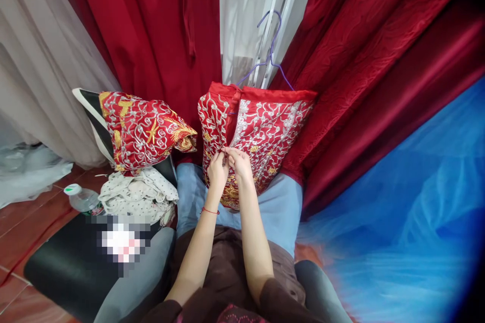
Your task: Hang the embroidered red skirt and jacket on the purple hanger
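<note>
A red skirt-like garment with silver and gold embroidery lies over my lap, its plain red waistband at the top. It hangs from a purple wire hanger. My left hand is closed on the garment along its front opening, just below the slit. Right beside it, my right hand has its fingertips pinched together, meeting those of the left. Whatever small thing lies between the right fingertips is too small to make out.
To the left, another red embroidered piece drapes over a chair. Below it are a dotted white cloth, a plastic bottle and a black seat. Red drapes hang behind; blue tulle spreads at right.
</note>
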`<state>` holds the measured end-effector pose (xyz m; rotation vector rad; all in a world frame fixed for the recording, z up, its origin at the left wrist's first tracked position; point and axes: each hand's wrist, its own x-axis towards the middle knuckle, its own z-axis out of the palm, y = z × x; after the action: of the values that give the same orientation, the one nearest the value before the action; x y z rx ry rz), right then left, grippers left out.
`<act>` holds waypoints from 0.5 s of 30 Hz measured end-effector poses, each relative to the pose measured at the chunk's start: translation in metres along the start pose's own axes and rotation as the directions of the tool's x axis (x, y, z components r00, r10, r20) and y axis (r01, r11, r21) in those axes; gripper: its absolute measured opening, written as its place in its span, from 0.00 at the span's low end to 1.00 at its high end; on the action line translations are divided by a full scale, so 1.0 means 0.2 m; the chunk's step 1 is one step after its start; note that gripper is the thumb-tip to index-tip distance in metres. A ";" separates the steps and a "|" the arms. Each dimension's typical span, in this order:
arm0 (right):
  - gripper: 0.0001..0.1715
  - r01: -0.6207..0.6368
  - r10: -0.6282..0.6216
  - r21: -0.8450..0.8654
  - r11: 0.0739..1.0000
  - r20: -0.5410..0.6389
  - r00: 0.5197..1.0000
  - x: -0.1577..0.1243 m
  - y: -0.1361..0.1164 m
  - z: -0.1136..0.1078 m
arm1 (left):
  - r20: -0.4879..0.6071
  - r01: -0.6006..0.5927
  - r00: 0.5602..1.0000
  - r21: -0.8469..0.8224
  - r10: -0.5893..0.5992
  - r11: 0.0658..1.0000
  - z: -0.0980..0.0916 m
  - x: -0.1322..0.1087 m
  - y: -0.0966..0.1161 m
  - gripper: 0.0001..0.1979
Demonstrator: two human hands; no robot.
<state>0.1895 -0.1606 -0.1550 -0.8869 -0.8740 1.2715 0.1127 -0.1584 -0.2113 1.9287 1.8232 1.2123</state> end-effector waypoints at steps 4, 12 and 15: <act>0.14 0.080 -0.080 -0.014 0.997 -0.017 0.997 0.05 -0.10 0.04 | -0.010 -0.019 1.000 0.004 0.019 1.000 0.01 -0.02 0.03 0.09; 0.14 0.095 -0.096 -0.091 0.991 -0.006 0.995 0.18 -0.25 0.11 | -0.042 -0.032 0.999 0.029 0.033 0.999 0.02 0.01 0.01 0.12; 0.14 0.086 -0.085 -0.120 0.989 0.010 0.996 0.18 -0.26 0.11 | -0.046 -0.028 0.999 0.023 0.029 0.999 0.02 0.02 -0.01 0.12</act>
<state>0.1934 -0.1268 -0.0974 -0.9314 -0.9903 1.1571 0.1144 -0.1535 -0.2135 1.9606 1.8462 1.2611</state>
